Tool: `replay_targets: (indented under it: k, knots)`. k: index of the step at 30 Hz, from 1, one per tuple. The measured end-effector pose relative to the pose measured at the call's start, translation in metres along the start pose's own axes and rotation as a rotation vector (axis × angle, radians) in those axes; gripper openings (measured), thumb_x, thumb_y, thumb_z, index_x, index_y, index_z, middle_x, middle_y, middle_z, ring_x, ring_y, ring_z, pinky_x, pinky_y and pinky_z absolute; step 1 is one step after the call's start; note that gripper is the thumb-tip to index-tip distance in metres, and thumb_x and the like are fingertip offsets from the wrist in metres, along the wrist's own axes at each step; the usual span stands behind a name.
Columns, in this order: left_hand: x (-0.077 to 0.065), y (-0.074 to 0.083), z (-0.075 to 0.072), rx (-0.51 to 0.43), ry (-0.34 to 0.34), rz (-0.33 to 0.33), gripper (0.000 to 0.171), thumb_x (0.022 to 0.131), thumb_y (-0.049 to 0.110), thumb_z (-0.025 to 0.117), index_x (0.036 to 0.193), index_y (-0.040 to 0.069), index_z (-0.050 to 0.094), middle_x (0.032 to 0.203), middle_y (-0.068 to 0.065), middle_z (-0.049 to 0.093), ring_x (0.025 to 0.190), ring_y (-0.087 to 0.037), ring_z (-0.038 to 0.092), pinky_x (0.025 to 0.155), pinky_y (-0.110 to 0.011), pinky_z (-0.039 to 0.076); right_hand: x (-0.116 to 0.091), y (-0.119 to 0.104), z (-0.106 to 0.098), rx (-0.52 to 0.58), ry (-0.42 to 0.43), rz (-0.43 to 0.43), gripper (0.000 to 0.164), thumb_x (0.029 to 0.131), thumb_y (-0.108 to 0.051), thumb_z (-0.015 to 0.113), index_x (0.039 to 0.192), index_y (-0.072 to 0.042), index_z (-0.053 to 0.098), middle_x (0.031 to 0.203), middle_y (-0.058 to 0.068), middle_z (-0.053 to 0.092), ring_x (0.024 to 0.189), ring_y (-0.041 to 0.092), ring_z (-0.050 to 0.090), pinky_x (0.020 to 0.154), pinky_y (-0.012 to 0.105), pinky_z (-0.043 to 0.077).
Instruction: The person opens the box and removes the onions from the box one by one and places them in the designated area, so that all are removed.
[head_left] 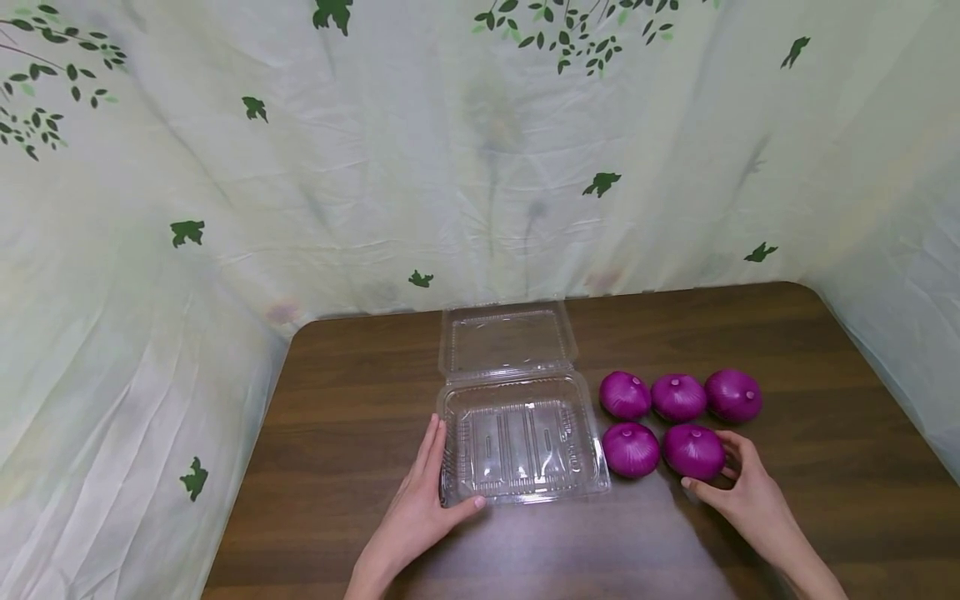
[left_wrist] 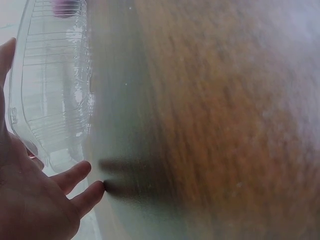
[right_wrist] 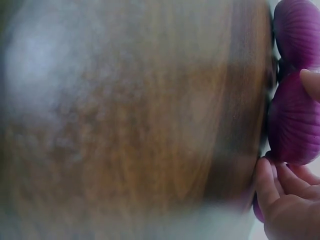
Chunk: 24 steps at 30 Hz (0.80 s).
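A clear plastic clamshell container (head_left: pixel 525 492) lies with its lid (head_left: pixel 510 342) folded back, away from me. My left hand (head_left: pixel 422 496) rests at its left front corner, fingers straight along the side and thumb at the front edge. In the left wrist view two fingertips (left_wrist: pixel 95 192) reach down by the tabletop. At the front right, my right hand (head_left: pixel 746 492) holds a purple onion (head_left: pixel 693 452) between thumb and curled fingers. The right wrist view shows the thumb on one side of this onion (right_wrist: pixel 295 120) and the fingers on the other.
Left of the held onion sits another onion (head_left: pixel 631 450), close to the container's right side. Behind them stands a row of three more onions (head_left: pixel 678 397). The brown wooden table (head_left: pixel 337 400) meets a pale leaf-patterned cloth (head_left: pixel 390 192) at its back and sides.
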<state>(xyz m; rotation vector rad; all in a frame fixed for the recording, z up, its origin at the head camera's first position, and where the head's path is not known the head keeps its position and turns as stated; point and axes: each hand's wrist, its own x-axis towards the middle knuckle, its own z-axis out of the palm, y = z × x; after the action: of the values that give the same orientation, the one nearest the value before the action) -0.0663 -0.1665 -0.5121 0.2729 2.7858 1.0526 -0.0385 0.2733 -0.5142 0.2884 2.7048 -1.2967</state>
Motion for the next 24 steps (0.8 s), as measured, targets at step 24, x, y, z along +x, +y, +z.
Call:
replay_targets:
  k: [24]
  knots:
    - [-0.004, 0.003, -0.016, -0.104, 0.12, 0.083, 0.087, 0.091, 0.032, 0.073, 0.159, 0.023, 0.019, 0.164, 0.009, 0.005, 0.146, -0.028, 0.02, 0.106, -0.06, 0.031, -0.014, -0.045, -0.007, -0.112, 0.264, -0.376, 0.078, 0.083, -0.026, 0.081, 0.146, -0.003, 0.041, 0.145, 0.024, 0.041, 0.127, 0.05, 0.035, 0.097, 0.069, 0.029]
